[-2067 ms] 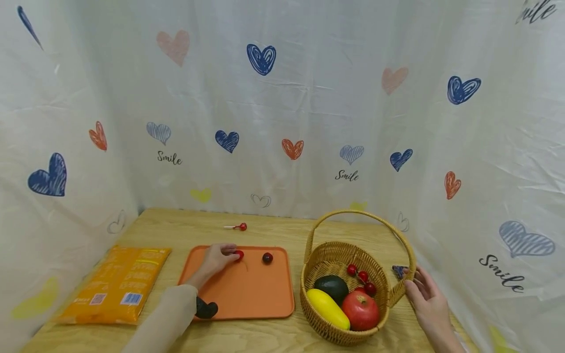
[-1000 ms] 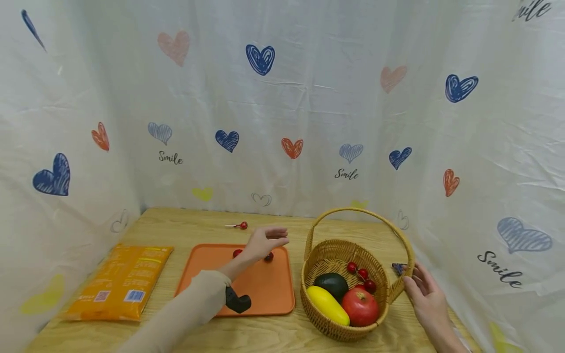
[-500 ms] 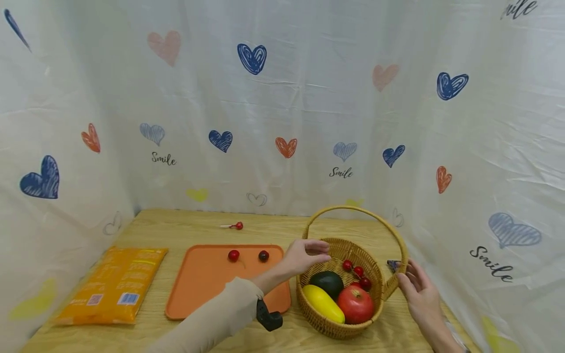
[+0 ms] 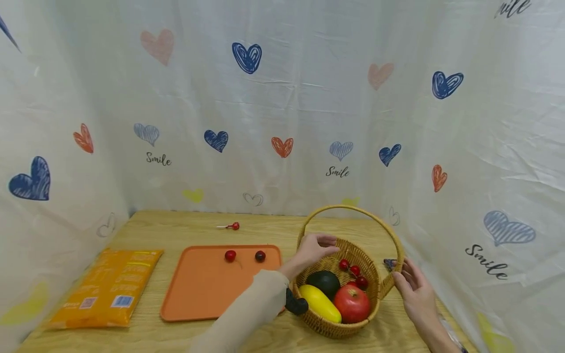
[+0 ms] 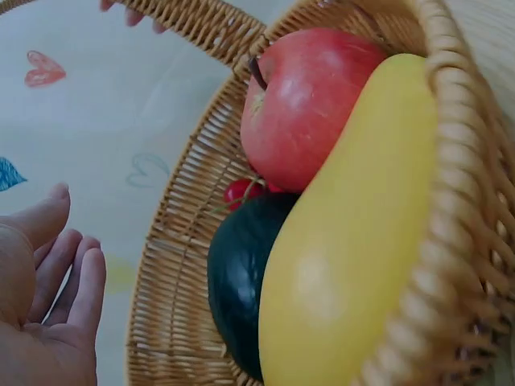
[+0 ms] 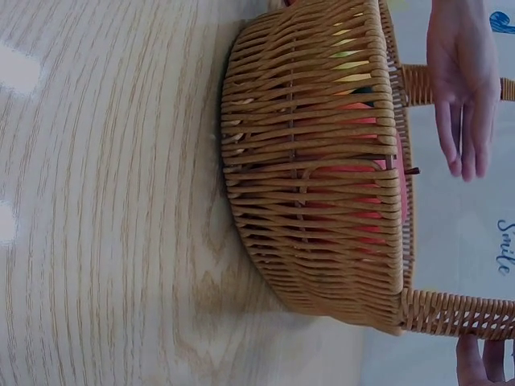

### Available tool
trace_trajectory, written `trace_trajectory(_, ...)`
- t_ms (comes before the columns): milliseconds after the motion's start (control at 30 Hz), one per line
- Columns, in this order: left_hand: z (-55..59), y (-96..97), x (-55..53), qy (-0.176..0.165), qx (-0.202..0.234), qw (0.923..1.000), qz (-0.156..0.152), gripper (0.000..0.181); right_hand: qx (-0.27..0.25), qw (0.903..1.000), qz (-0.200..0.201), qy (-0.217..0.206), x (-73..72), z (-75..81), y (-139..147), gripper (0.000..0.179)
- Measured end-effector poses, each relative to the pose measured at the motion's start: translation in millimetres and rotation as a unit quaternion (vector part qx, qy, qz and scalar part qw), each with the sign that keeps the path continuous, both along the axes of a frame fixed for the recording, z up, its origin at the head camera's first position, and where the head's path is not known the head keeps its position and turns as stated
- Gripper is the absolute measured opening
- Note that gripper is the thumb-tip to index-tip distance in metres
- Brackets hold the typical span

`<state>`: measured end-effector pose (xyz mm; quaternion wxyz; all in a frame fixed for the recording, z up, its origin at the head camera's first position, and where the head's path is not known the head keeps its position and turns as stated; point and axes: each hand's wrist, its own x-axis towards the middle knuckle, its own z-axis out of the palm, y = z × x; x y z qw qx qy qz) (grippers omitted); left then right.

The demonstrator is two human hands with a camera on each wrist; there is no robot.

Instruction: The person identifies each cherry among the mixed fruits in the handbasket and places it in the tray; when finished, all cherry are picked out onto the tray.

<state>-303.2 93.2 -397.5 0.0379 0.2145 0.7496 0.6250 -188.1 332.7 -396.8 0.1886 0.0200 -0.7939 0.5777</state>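
Note:
My left hand [image 4: 314, 249] hovers over the left rim of a wicker basket [image 4: 356, 249], fingers extended and holding nothing. In the left wrist view its palm and fingers show beside the basket, apart from the fruit. My right hand [image 4: 414, 289] grips the basket's arched handle [image 4: 396, 245] low on its right side, thumb in front and fingers behind. Inside the basket lie a red apple [image 5: 314, 104] with a stem, a long yellow fruit [image 4: 320, 304], a dark green avocado-like fruit [image 4: 324, 281] and several small red cherries [image 4: 355, 270].
An orange tray [image 4: 203, 289] left of the basket bears a red cherry [image 4: 230, 255] and a darker one [image 4: 260, 256]. Behind it lies a red lollipop [image 4: 236, 226]. An orange packet [image 4: 110, 289] lies far left. A small dark purple thing [image 4: 389, 264] sits behind my right hand.
My left hand has left the tray, leaving the red cherry there, and moved right over the basket. My right hand stays at the handle. The view has shifted slightly.

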Motion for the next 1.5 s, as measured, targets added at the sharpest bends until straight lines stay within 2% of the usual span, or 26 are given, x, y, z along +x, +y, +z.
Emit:
trace_trajectory(267,-12.8,28.0,-5.8,-0.008,-0.005,0.9997,0.021,0.032,-0.001,0.9999,0.001,-0.013,-0.4,-0.7,-5.0,0.061)
trace_trajectory(467,-19.5,48.2,-11.6,-0.026,0.016,0.999,0.033,0.031,-0.005,0.9997,-0.012,-0.021,-0.1,1.8,-4.5,0.061)
trace_trajectory(533,-22.6,52.9,-14.0,-0.034,0.023,0.998,0.047,0.03,-0.014,0.9997,-0.01,-0.017,0.5,2.2,-3.6,0.061)
trace_trajectory(700,-31.5,56.9,-17.0,-0.054,0.014,0.9948,0.086,0.028,-0.017,0.9995,-0.008,-0.024,1.6,2.7,-3.4,0.063)
trace_trajectory(933,-37.4,65.0,-21.9,-0.082,0.017,0.9939,0.072,0.03,-0.003,0.9985,-0.026,-0.048,0.8,3.0,-4.4,0.063)
trace_trajectory(1133,-46.3,72.0,-27.6,-0.099,0.006,0.9904,0.096,0.026,0.001,0.9988,-0.026,-0.041,1.3,3.3,-7.6,0.063)
trace_trajectory(1167,-53.9,73.7,-31.6,-0.083,-0.004,0.9909,0.106,0.024,0.001,0.9987,-0.028,-0.043,1.3,3.3,-7.9,0.063)
trace_trajectory(1267,-54.4,73.8,-31.1,-0.065,-0.064,0.988,0.125,0.024,0.0,0.9983,-0.033,-0.049,1.1,3.4,-7.8,0.063)
trace_trajectory(1367,-52.2,74.3,-30.6,-0.037,-0.14,0.9797,0.139,0.024,0.0,0.9978,-0.039,-0.053,0.5,3.6,-6.9,0.062)
trace_trajectory(1400,-44.7,73.1,-26.8,-0.049,-0.152,0.9778,0.136,0.024,-0.001,0.9979,-0.04,-0.052,0.3,3.8,-6.9,0.062)
trace_trajectory(1500,-43.7,74.9,-27.1,-0.046,-0.172,0.9747,0.136,0.025,0.002,0.9978,-0.042,-0.051,0.2,4.0,-5.8,0.061)
